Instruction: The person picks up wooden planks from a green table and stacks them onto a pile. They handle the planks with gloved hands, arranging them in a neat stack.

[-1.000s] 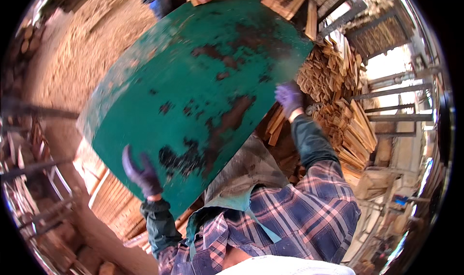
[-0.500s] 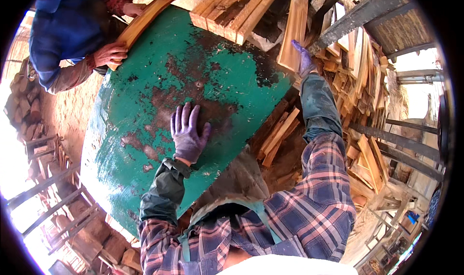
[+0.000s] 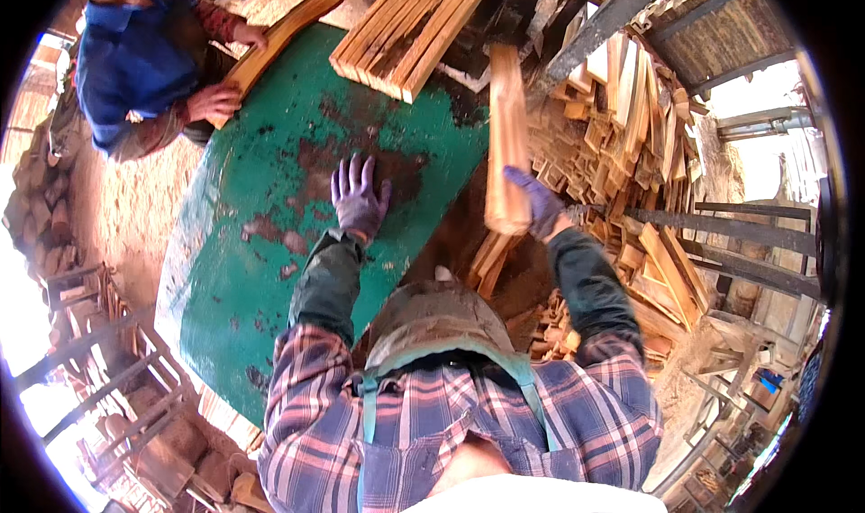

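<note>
My left hand (image 3: 362, 198), in a purple glove, lies flat with its fingers spread on the worn green tabletop (image 3: 243, 189). A long, pale wooden plank (image 3: 507, 135) runs along the table's right edge, its near end beyond the edge. At that near end my right hand (image 3: 539, 202), gloved in purple too, grips the plank's right side; the fingers underneath are hidden. Several sawn planks (image 3: 410, 31) lie side by side at the table's far end. Across the table, a co-worker in blue (image 3: 140, 63) holds a curved, bark-edged slab (image 3: 279, 40) with both hands.
A large heap of split wood (image 3: 644, 117) rises to the right beside dark metal beams (image 3: 730, 234). Offcuts (image 3: 491, 261) lie below the table's right edge. Logs (image 3: 40, 193) are stacked at far left, beyond sawdust-covered ground (image 3: 126, 207).
The long plank has come toward me along the table's right edge, with my right hand drawn back on it. My left hand stays flat on the table.
</note>
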Available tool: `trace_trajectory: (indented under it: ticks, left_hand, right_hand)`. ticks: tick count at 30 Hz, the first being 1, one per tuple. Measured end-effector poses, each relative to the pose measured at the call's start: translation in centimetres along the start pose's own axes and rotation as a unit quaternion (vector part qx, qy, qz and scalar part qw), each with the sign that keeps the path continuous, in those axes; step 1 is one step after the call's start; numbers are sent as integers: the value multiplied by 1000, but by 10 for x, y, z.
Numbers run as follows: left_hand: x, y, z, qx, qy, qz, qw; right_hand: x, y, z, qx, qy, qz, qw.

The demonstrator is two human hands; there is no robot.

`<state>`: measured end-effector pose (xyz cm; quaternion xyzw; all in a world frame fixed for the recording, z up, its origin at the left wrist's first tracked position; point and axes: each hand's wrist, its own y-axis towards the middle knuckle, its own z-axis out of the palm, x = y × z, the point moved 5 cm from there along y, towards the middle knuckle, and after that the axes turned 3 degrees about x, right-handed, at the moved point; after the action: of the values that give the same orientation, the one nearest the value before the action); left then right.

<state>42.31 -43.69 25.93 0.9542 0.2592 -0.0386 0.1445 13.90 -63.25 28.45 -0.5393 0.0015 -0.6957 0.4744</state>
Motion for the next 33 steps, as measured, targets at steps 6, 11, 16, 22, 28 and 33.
trace_trajectory:
  ticks: [6, 11, 16, 22, 28, 33]
  left_hand:
    - [-60, -3, -10, 241, -398, -48, 884]
    - [-90, -38, 6, 292, -291, -64, 909]
    - [-45, -56, 4, 328, -559, -80, 757]
    - [-49, -109, -42, 483, -677, -151, 534]
    - [-29, -86, -65, 431, -577, 0, 693]
    - [-15, -68, -94, 403, -491, -96, 766]
  right_hand:
    - [-136, -35, 61, -157, -202, -62, 965]
    - [-191, -62, 143, -31, -246, -130, 960]
    - [-154, -83, 123, -5, 18, 94, 995]
    - [-131, -40, 75, 50, 255, 64, 964]
    - [-73, -36, 57, 116, 181, -83, 973]
    - [-29, -31, 67, 288, 104, -22, 952]
